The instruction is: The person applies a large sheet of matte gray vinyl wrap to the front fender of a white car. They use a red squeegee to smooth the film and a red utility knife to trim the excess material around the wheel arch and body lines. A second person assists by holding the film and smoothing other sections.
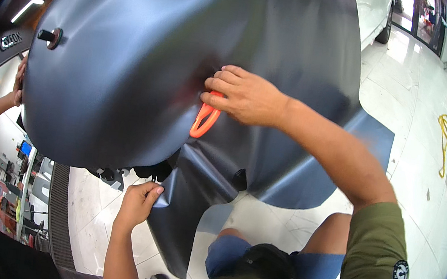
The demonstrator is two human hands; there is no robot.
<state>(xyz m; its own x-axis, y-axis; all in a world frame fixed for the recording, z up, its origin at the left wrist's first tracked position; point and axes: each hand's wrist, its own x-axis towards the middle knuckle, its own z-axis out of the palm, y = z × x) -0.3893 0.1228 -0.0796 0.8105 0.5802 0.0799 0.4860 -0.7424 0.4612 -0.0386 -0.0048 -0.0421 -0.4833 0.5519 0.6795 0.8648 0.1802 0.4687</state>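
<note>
In the head view, the right hand (246,95) has its fingers wrapped around an orange looped tool (200,125) over dark satin film (144,64); below left of the tool, the left hand (137,202) pinches a loose flap (178,222). Work looks partway: mostly smooth above the tool, creased below.

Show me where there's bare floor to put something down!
The floor between the film and yellow cord is mostly bare, with a few small marks. It's crowded around the left hand, pinching film, and the right hand, holding the orange tool.
</note>
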